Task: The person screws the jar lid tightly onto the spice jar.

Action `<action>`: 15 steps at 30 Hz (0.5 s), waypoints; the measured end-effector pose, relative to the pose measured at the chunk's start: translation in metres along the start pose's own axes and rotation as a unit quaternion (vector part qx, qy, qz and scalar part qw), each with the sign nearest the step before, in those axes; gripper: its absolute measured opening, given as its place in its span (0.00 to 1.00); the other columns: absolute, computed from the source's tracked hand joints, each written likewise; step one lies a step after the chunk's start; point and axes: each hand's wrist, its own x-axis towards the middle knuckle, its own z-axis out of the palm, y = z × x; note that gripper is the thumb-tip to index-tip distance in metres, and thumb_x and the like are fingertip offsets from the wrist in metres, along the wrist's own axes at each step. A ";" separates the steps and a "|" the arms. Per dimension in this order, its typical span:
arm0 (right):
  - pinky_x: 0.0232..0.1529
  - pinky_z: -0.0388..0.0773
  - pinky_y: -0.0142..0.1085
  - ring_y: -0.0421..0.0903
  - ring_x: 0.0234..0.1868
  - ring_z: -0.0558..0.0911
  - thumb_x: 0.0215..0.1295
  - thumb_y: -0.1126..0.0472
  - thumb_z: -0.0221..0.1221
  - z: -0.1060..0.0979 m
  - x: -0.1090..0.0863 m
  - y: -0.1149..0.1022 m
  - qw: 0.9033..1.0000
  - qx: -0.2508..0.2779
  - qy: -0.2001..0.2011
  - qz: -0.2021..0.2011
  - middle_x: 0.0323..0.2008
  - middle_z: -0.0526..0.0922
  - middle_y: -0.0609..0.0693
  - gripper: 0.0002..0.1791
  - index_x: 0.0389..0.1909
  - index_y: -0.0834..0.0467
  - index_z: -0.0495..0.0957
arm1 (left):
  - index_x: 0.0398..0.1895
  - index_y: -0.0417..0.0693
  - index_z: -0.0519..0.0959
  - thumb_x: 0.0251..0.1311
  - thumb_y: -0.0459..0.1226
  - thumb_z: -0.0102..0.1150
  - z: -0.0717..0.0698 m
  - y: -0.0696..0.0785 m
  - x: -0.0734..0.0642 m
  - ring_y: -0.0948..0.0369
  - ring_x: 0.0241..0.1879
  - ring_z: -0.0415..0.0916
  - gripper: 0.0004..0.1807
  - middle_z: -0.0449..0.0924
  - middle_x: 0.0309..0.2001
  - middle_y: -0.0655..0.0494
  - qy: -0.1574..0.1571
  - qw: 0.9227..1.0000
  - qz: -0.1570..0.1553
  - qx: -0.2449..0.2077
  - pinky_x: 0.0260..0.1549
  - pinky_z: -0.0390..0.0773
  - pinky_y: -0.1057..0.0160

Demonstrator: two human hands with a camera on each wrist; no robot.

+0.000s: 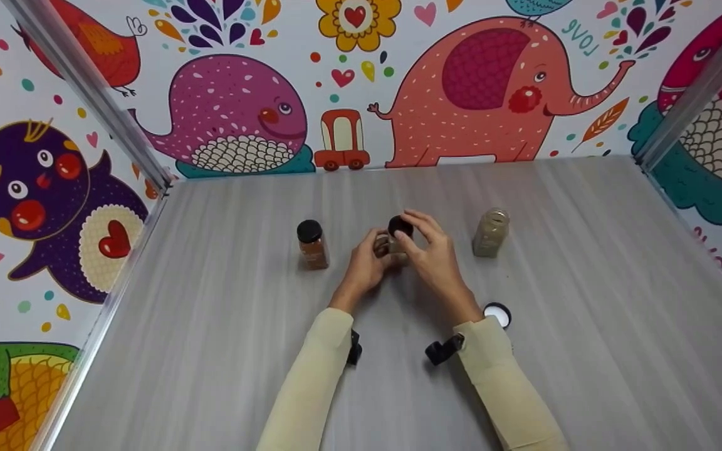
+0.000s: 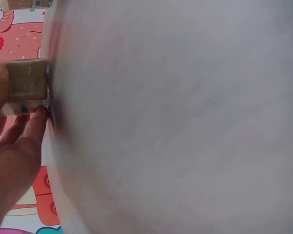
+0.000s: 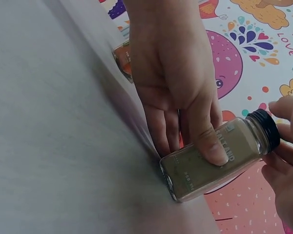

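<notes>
Between the two hands stands a square glass spice jar (image 3: pixel 205 168) of greenish powder with a black lid (image 3: pixel 264 130), its base at the table. My left hand (image 1: pixel 367 262) grips the jar's body, thumb across the label, as the right wrist view shows. At the top, my right hand (image 1: pixel 435 254) has its thumb and fingers around the black lid. To the right, a lidless jar (image 1: pixel 491 234) of similar powder stands upright. On the left is a jar of reddish-brown spice (image 1: pixel 314 249) with its black lid on.
A loose black lid (image 1: pixel 497 314) with a white inside lies by the right cuff. Behind the grey table (image 1: pixel 223 351) rises a printed wall (image 1: pixel 361 81) with cartoon animals, and metal posts (image 1: pixel 94 94) frame the corners. Dark camera mounts (image 1: pixel 444 351) sit at the wrists.
</notes>
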 end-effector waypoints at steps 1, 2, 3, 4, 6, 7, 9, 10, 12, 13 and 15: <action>0.72 0.67 0.51 0.52 0.69 0.74 0.70 0.61 0.62 0.000 0.000 0.000 1.000 0.006 0.000 -0.001 0.64 0.77 0.56 0.20 0.61 0.60 0.79 | 0.63 0.42 0.71 0.67 0.33 0.61 0.000 0.000 0.000 0.50 0.64 0.77 0.23 0.78 0.63 0.39 0.000 1.000 -0.001 -0.001 0.62 0.77 0.54; 0.72 0.67 0.51 0.52 0.69 0.74 0.70 0.62 0.62 0.001 0.000 0.000 1.000 0.012 -0.001 -0.002 0.64 0.77 0.57 0.20 0.61 0.60 0.79 | 0.63 0.43 0.71 0.67 0.33 0.61 0.000 0.000 0.000 0.50 0.65 0.76 0.23 0.78 0.63 0.40 -0.001 1.000 -0.002 -0.005 0.62 0.77 0.54; 0.72 0.67 0.51 0.52 0.69 0.74 0.70 0.63 0.61 0.001 0.000 -0.001 1.000 0.016 -0.001 -0.004 0.64 0.77 0.57 0.20 0.61 0.60 0.78 | 0.64 0.44 0.71 0.67 0.34 0.62 -0.001 0.000 0.000 0.51 0.65 0.76 0.23 0.77 0.64 0.41 -0.002 1.000 -0.009 -0.011 0.63 0.76 0.54; 0.72 0.67 0.50 0.53 0.69 0.74 0.70 0.64 0.61 0.001 0.000 -0.001 1.000 0.019 -0.001 -0.006 0.64 0.77 0.57 0.20 0.61 0.61 0.78 | 0.64 0.44 0.71 0.67 0.35 0.62 -0.001 0.001 0.000 0.51 0.65 0.76 0.23 0.77 0.64 0.41 -0.003 1.000 -0.012 -0.011 0.63 0.76 0.54; 0.72 0.67 0.49 0.53 0.68 0.75 0.69 0.65 0.61 0.002 0.000 -0.001 1.000 0.022 0.001 -0.007 0.63 0.77 0.58 0.20 0.61 0.63 0.78 | 0.64 0.46 0.71 0.66 0.37 0.63 -0.002 0.001 0.000 0.52 0.65 0.76 0.24 0.77 0.64 0.42 -0.004 1.000 -0.020 -0.010 0.64 0.75 0.54; 0.71 0.68 0.48 0.53 0.68 0.75 0.69 0.66 0.61 0.003 0.000 -0.001 1.000 0.022 0.003 -0.008 0.63 0.77 0.59 0.20 0.61 0.63 0.78 | 0.64 0.46 0.71 0.66 0.38 0.63 -0.002 0.001 0.000 0.53 0.65 0.76 0.24 0.78 0.64 0.43 -0.005 1.000 -0.023 -0.012 0.64 0.75 0.55; 0.71 0.68 0.48 0.54 0.67 0.75 0.68 0.66 0.62 0.003 0.000 -0.002 1.000 0.018 0.008 -0.006 0.62 0.77 0.60 0.20 0.61 0.64 0.78 | 0.64 0.46 0.71 0.66 0.39 0.63 -0.002 0.001 0.000 0.53 0.65 0.76 0.25 0.78 0.64 0.43 -0.007 1.000 -0.024 -0.012 0.64 0.76 0.54; 0.71 0.68 0.48 0.54 0.67 0.75 0.68 0.67 0.62 0.004 0.000 -0.002 1.000 0.015 0.011 -0.004 0.62 0.77 0.60 0.21 0.61 0.64 0.78 | 0.64 0.46 0.71 0.66 0.39 0.63 -0.002 0.001 0.000 0.53 0.65 0.76 0.25 0.78 0.64 0.43 -0.007 1.000 -0.023 -0.012 0.64 0.76 0.55; 0.71 0.68 0.49 0.55 0.67 0.75 0.68 0.67 0.62 0.004 0.000 -0.002 1.000 0.009 0.015 0.001 0.63 0.77 0.61 0.21 0.61 0.64 0.77 | 0.64 0.46 0.71 0.66 0.39 0.63 -0.003 0.000 0.000 0.53 0.65 0.76 0.24 0.78 0.64 0.43 -0.009 1.000 -0.021 -0.014 0.64 0.75 0.55; 0.71 0.68 0.50 0.56 0.68 0.75 0.68 0.68 0.62 0.005 0.001 -0.002 1.000 0.009 0.015 0.003 0.63 0.76 0.62 0.21 0.61 0.65 0.77 | 0.64 0.46 0.71 0.66 0.39 0.63 -0.003 0.000 0.000 0.53 0.65 0.76 0.24 0.78 0.64 0.43 -0.010 1.000 -0.019 -0.016 0.64 0.75 0.54; 0.72 0.67 0.52 0.58 0.69 0.73 0.68 0.69 0.61 0.005 0.001 -0.004 1.000 0.010 0.014 0.007 0.64 0.75 0.64 0.21 0.61 0.67 0.76 | 0.63 0.46 0.71 0.66 0.38 0.63 -0.003 0.000 0.000 0.53 0.65 0.76 0.24 0.78 0.64 0.43 -0.010 1.000 -0.017 -0.017 0.64 0.75 0.54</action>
